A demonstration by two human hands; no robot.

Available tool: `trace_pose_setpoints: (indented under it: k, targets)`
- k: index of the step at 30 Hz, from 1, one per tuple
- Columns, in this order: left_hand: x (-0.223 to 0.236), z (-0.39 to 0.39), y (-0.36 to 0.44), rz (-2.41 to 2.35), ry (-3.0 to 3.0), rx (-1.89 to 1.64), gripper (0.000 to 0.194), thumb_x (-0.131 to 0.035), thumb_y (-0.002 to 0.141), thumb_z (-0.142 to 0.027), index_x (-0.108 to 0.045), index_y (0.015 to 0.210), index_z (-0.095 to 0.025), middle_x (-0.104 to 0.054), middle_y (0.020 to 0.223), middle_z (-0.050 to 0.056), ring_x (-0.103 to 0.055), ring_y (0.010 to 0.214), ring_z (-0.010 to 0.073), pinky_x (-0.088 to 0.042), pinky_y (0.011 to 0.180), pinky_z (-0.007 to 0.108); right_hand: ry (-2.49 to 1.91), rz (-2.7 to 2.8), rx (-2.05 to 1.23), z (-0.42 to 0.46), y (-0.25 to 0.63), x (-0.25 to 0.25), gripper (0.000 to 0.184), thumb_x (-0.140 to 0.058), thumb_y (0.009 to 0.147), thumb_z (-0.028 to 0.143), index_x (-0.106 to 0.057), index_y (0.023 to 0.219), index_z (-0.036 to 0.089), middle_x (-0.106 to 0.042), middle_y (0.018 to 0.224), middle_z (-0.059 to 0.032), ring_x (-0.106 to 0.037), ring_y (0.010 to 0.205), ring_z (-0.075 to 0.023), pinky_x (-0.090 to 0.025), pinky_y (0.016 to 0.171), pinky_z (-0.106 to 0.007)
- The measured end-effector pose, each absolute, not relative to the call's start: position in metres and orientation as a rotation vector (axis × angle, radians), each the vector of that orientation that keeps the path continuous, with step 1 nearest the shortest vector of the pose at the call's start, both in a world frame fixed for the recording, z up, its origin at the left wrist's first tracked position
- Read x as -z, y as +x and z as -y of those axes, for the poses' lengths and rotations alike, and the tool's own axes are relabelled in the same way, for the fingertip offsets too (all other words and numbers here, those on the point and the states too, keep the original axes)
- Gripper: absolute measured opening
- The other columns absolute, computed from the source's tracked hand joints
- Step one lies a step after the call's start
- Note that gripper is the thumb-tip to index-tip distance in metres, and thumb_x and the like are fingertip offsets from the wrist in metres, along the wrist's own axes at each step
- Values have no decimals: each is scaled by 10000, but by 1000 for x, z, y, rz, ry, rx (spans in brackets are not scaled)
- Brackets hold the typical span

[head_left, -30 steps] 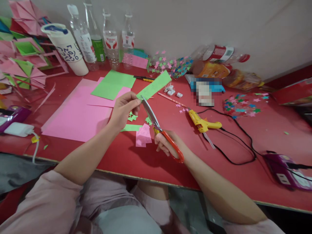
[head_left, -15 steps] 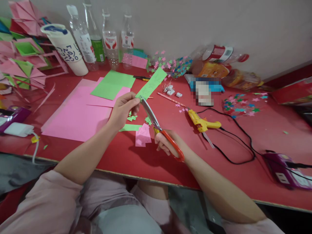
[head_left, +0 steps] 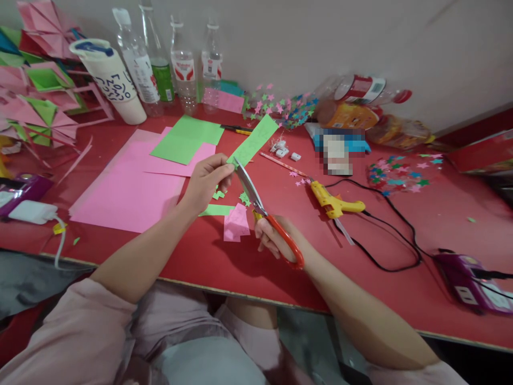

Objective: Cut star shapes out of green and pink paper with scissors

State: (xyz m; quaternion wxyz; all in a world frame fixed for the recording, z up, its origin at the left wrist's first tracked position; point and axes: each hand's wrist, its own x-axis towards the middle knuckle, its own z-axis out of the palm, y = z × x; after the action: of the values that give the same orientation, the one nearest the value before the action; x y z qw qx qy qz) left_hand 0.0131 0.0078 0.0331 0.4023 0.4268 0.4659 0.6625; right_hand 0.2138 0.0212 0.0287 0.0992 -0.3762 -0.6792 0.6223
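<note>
My left hand (head_left: pixel 211 180) pinches the lower end of a green paper strip (head_left: pixel 256 138), raised over the table. Faint drawn outlines show on the strip. Scissors with red-orange handles (head_left: pixel 286 241) are gripped in my right hand (head_left: pixel 273 235), and the blade tips meet the strip's edge right beside my left fingertips. Underneath lie small green paper stars (head_left: pixel 245 199), another green strip (head_left: pixel 216 210) and some pink paper pieces (head_left: pixel 236 223). Large pink sheets (head_left: pixel 124 187) and a green sheet (head_left: pixel 187 140) are spread to the left of my left hand.
A yellow glue gun (head_left: pixel 334 200) with a black cable lies right of the scissors. Bottles (head_left: pixel 184 75) and a white tumbler (head_left: pixel 116 85) stand along the wall. Paper stars (head_left: pixel 401 174) are piled at right. Folded paper crafts (head_left: pixel 44 96) fill the back left.
The scissors and the green strip keep nearly the same position, with the blades still at the strip's lower end. The whole view has shifted very slightly.
</note>
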Motion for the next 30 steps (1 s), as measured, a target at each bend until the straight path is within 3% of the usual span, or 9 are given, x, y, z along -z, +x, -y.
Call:
trace_pose_setpoints:
  k: [9,18,30]
  targets:
    - [-34,-7,14,-1149,1067,-1684,175,-549,735,-214,-489,574,-179,-500,466,-58,-432,385,22,-340,375,149,-1152,1979,-1814,-17,213,-34,428,-484,780,602,-423,621,209,-316,331,122,-324,263,-55,-497,486,-277]
    - [-34,-6,15,-1155,1081,-1644,204,-558,743,-230,-469,566,-182,-480,455,-56,-416,374,27,-329,363,159,-1150,1997,-1777,-22,215,-21,495,-496,725,686,-435,622,206,-349,343,106,-348,278,-61,-495,499,-294]
    - [-34,-7,14,-1154,1072,-1665,209,-553,738,-200,-470,548,-179,-486,451,-55,-417,369,23,-327,361,156,-1194,1971,-1787,-19,213,-31,420,-519,762,593,-431,622,206,-332,349,113,-343,269,-56,-475,457,-266]
